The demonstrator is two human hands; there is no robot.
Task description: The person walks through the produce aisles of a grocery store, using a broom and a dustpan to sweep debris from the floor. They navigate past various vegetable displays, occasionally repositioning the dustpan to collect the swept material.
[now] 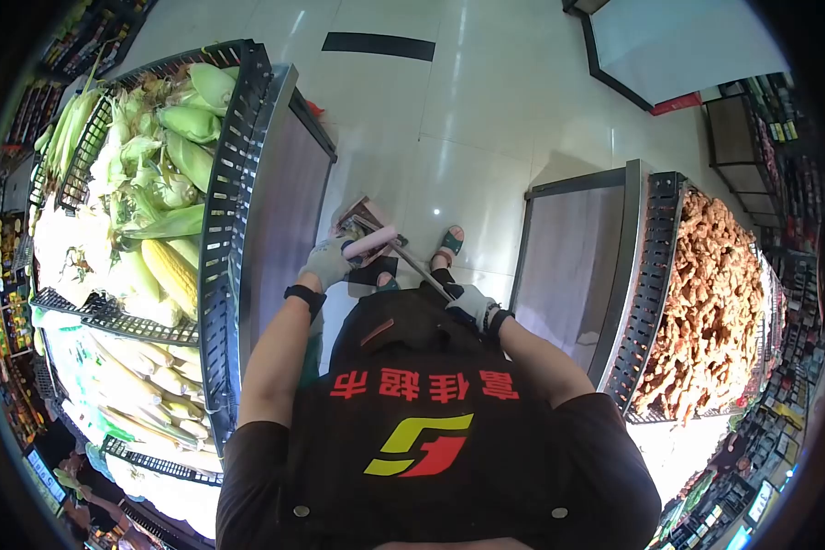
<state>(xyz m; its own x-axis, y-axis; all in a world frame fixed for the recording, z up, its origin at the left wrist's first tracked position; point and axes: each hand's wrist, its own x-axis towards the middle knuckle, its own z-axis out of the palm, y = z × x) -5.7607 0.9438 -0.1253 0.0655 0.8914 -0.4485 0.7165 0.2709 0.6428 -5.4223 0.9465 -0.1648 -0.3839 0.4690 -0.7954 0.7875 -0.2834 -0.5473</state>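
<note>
My left hand (326, 262), in a pale glove, is closed at the dark end of a pale pink cylinder (370, 242); its exact kind I cannot make out. My right hand (470, 306), also gloved, is wrapped round the upper end of a thin metal pole (422, 269). The pole slants down to the left, passing the cylinder, toward a reddish-brown boxy head (361, 213) near the floor. That head is partly covered by the cylinder and my left hand. A dark apron (403, 344) with red lettering hangs below my hands.
On the left, black crates hold corn (189, 163) and long pale vegetables (160, 376). A grey-sided stand (298, 183) borders them. To the right, a black crate edge (655, 275) holds piled ginger-like roots (710, 302). Tiled floor (467, 119) runs between the stands.
</note>
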